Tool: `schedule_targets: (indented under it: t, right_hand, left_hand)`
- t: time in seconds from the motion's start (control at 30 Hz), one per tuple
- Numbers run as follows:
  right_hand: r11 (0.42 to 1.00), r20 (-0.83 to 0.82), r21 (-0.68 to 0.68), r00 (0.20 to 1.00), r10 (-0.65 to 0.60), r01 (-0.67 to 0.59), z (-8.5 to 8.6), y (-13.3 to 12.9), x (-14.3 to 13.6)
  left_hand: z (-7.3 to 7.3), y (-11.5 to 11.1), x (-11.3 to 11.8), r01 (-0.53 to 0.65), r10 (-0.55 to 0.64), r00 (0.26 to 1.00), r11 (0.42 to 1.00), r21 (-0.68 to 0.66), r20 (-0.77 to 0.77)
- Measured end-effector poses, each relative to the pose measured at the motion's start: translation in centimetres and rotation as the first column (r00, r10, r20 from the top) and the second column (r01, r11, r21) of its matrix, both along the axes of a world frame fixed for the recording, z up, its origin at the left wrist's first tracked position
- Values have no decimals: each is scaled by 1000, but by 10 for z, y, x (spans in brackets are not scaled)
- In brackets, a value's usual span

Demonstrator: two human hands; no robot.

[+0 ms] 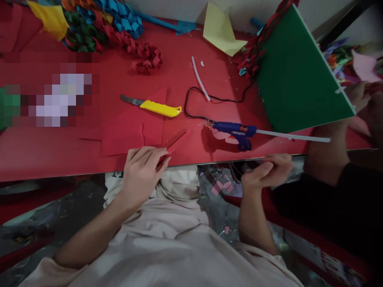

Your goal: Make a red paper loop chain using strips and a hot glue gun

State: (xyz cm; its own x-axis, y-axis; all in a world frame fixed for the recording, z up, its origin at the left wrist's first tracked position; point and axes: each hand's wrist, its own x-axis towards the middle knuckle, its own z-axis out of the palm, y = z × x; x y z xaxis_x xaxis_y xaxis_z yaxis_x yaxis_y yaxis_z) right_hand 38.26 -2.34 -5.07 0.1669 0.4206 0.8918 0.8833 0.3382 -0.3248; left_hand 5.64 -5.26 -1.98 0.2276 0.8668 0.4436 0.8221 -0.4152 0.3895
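My left hand (143, 167) rests at the table's front edge, its thumb and fingers closed on a narrow red paper strip (178, 142). Red paper sheets (124, 137) lie flat just beyond that hand. A yellow-handled utility knife (160, 108) lies across them, blade to the left. My right hand (266, 171) is curled closed at the table edge; whatever its fingers may hold is hidden. Just beyond it, a blue hot glue gun (229, 128) lies on its side, with a long clear glue stick (295, 135) sticking out of its back.
A loose glue stick (200, 78) lies by the black cord (187, 101). Paper chains (148, 57) are heaped at the back left. On the right stands a green board (302, 75), with another person's arm (327, 143) beside it. A blurred patch covers the far left.
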Motion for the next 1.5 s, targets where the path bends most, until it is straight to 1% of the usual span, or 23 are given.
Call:
schedule_targets:
  t: [0.03, 0.07, 0.1, 0.17, 0.23, 0.3, 0.37, 0.43, 0.53, 0.67, 0.73, 0.87, 1.1, 1.27, 1.37, 1.5]
  right_hand:
    - [999, 30, -31, 999, 44, -44, 0, -10, -11]
    - [987, 87, -110, 988, 126, -116, 2, -18, -22]
    - [962, 129, -200, 968, 216, -188, 5, -23, -34]
    - [882, 164, -377, 916, 365, -284, 12, -25, -55]
    - [821, 132, -462, 889, 438, -336, 19, -19, -73]
    - [798, 69, -470, 885, 461, -378, 23, -12, -86]
    - [786, -9, -464, 889, 457, -409, 24, -8, -95]
    - [778, -76, -463, 893, 443, -425, 22, -8, -100]
    - [774, -146, -449, 891, 429, -446, 16, -15, -102]
    - [762, -209, -447, 883, 421, -469, 12, -22, -98]
    - [767, -225, -445, 886, 405, -463, 11, -23, -97]
    - [770, -247, -439, 886, 392, -463, 12, -24, -97]
    - [764, -287, -440, 880, 379, -472, 13, -25, -105]
    - [752, -313, -452, 875, 370, -480, 11, -26, -107]
    - [750, -290, -473, 886, 363, -462, 11, -25, -106]
    - [723, -173, -554, 907, 384, -412, 13, -17, -102]
  left_hand:
    - [1, -1, 0, -16, 16, 1000, 1000, -19, -2]
    - [3, 0, -1, -34, 34, 999, 998, -44, -1]
    - [5, 1, -1, -55, 56, 998, 996, -73, 5]
    - [10, 10, 0, -86, 90, 996, 986, -144, 24]
    - [17, 25, 2, -86, 99, 994, 970, -227, 47]
    - [24, 44, 5, -48, 77, 994, 941, -335, 75]
    - [31, 63, 8, 13, 31, 996, 889, -457, 88]
    - [38, 78, 8, 62, -19, 996, 832, -551, 84]
    - [44, 93, 8, 89, -70, 996, 784, -615, 55]
    - [47, 100, 11, 102, -122, 992, 746, -658, 16]
    - [47, 101, 12, 98, -137, 990, 743, -662, -8]
    - [47, 100, 14, 77, -137, 990, 756, -650, -42]
    - [48, 98, 12, 108, -144, 990, 713, -693, 5]
    - [46, 97, 10, 105, -132, 991, 725, -680, 13]
    - [45, 97, 11, 104, -124, 992, 727, -678, 20]
    - [46, 95, 13, 98, -107, 994, 732, -674, 27]
